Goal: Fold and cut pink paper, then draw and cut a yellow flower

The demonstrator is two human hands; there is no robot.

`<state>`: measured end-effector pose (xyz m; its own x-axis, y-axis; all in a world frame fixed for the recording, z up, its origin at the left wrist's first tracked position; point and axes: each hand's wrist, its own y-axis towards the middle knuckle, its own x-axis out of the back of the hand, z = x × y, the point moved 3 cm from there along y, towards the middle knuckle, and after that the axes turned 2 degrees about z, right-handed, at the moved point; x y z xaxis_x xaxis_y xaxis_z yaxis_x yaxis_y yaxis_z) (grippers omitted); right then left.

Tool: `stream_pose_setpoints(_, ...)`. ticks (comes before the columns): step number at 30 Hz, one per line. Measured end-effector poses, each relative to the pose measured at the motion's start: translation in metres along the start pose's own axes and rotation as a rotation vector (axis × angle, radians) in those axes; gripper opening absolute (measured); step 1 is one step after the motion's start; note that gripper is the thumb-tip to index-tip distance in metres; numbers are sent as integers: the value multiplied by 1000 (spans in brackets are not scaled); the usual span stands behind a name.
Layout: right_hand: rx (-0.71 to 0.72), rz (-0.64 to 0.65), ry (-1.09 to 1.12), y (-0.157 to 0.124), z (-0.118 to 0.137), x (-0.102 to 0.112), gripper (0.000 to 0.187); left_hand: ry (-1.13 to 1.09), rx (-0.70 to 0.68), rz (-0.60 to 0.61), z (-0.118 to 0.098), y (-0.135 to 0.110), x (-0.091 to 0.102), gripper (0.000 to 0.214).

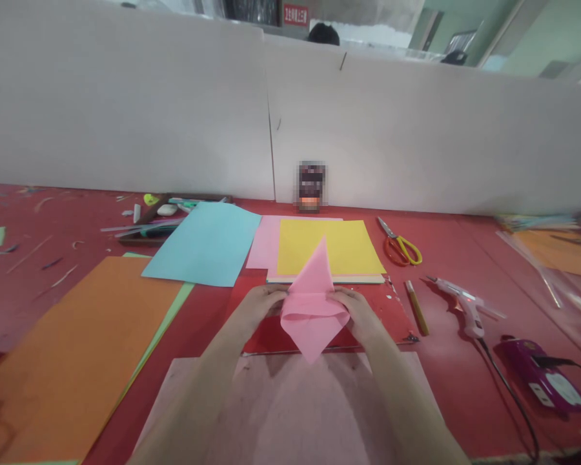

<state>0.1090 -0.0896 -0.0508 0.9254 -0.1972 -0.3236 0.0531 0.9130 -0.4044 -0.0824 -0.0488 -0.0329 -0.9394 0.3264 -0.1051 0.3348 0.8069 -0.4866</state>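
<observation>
Between my two hands is a pink folded paper [312,316], raised over the red board [256,339]. One point of it rises toward the back and another points down toward me, with an open pocket across its middle. My left hand [266,302] is closed on its left edge, and my right hand [354,311] grips the right edge. Fingertips of both hands are partly hidden behind the paper. Just beyond lie a yellow sheet [353,248] and a pink sheet [261,248], overlapping each other.
Left are a blue sheet [203,242], orange paper [77,342] and a tray [159,200] of tools. To the right lie scissors [401,247], a utility-knife-like stick [417,309], a glue gun [465,303] and a purple power strip [542,378] with cords. A white partition [392,135] stands behind.
</observation>
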Motion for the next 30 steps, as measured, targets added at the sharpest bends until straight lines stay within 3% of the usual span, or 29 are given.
stream_pose_setpoints(8,18,11,-5,-2,4,-2,12,32,-75,6,5,0,-3,15)
stream_pose_setpoints(14,-1,84,23,-4,2,-4,16,13,-38,-14,6,4,0,15)
stream_pose_setpoints(22,16,6,44,-2,2,1,12,-14,-30,44,-1,-3,-2,18)
stream_pose_setpoints(30,27,43,30,-2,5,0,10,-52,-28,-17,5,2,5,14)
